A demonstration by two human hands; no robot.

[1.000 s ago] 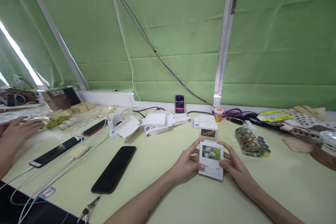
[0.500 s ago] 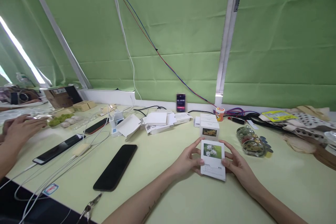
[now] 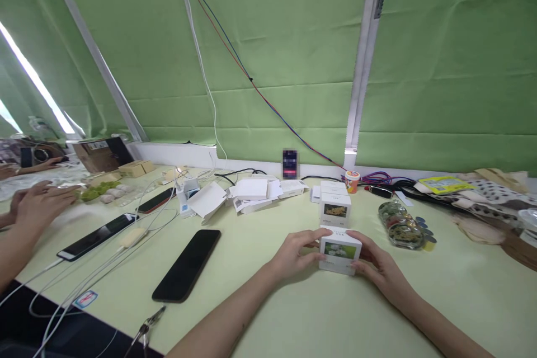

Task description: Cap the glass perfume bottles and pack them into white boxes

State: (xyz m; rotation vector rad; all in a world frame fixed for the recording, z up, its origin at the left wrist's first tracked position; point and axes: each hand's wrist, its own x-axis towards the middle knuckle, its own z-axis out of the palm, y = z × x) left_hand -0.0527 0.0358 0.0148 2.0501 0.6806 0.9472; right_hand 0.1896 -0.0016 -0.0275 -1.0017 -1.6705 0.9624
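Between both hands is a small white box (image 3: pixel 338 264) with a picture of white flowers on its front; it looks upright on the table. My left hand (image 3: pixel 297 257) grips its left side, thumb at the front and fingers near the top edge. On the opposite side, my right hand (image 3: pixel 375 262) holds it the same way. Just behind stands another white box (image 3: pixel 334 208) with a yellowish picture, at the front of a row of similar boxes reaching back. The undersides of the fingers are partly hidden by the held box.
A black phone (image 3: pixel 187 265) and keys (image 3: pixel 146 327) lie on the left. Flattened white cartons (image 3: pixel 251 193) are piled behind. Round clear tins (image 3: pixel 400 226) and a paper cup (image 3: pixel 351 182) stand right. Another person's hand (image 3: pixel 44 201) works at far left, near charging cables (image 3: pixel 100 263).
The flower box has gone from tilted back, with its front face turned up, to upright, its top now showing. Both hands have kept hold of it.
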